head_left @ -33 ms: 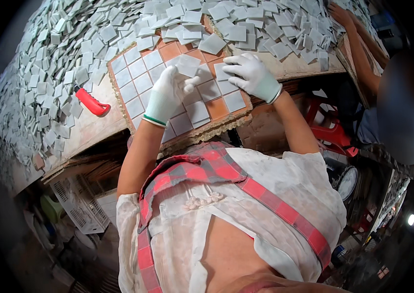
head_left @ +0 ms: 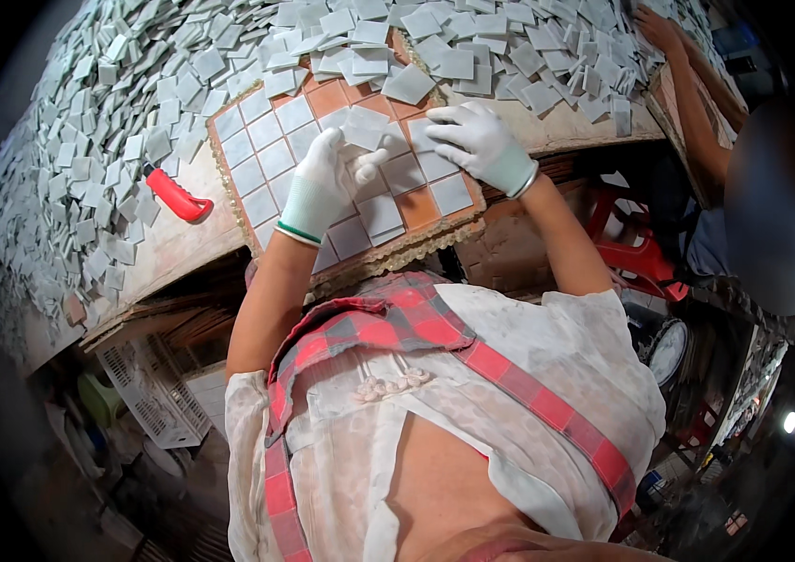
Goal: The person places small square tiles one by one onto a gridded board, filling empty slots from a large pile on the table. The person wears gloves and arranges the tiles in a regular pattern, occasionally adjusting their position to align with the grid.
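While the left hand (head_left: 324,173) pinches a square white tile (head_left: 366,125), the right hand (head_left: 486,145) lies over the gridded board (head_left: 415,209). It is loosely spread.

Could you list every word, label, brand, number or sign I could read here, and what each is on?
None that can be read.
The square tiles, white gloves and red-handled tool show no lettering.
The dim clutter at the lower right is too dark and blurred to tell.
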`<action>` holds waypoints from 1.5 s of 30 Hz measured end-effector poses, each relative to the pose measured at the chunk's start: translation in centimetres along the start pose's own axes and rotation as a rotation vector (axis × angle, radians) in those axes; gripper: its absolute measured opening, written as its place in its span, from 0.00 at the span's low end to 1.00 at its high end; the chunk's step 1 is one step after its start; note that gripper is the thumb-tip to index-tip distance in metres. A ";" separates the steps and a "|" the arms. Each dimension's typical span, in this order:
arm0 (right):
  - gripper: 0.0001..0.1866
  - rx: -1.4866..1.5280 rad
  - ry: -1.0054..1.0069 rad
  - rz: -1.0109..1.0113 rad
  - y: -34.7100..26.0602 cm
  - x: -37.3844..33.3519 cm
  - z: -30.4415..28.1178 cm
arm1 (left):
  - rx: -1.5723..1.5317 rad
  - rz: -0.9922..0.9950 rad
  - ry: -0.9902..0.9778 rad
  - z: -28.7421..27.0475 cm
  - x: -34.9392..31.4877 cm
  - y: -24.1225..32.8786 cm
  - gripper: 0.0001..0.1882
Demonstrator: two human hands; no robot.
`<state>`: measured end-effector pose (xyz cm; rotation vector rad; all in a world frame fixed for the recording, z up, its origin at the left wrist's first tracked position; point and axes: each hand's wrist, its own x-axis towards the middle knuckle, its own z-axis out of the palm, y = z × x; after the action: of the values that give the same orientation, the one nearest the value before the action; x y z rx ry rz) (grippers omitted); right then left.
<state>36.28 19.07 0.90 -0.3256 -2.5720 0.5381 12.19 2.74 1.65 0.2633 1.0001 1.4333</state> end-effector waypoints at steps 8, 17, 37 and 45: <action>0.11 -0.027 0.023 0.085 1.8 3.4 1.8 | 0.746 0.265 -0.047 3.4 -2.2 -1.5 0.22; 0.18 -0.155 0.086 0.347 2.2 6.1 2.0 | 1.597 1.010 -0.287 2.9 -5.2 -4.8 0.19; 0.10 0.089 -0.055 -0.099 1.8 8.2 4.1 | 1.620 0.912 -0.106 1.8 -6.7 -3.7 0.20; 0.30 -0.204 0.082 0.323 3.8 7.2 2.5 | 1.759 1.109 0.031 2.1 1.9 0.2 0.18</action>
<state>29.38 23.95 0.25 -0.8264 -2.5115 0.3638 13.24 5.28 2.23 2.3278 2.0674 0.9499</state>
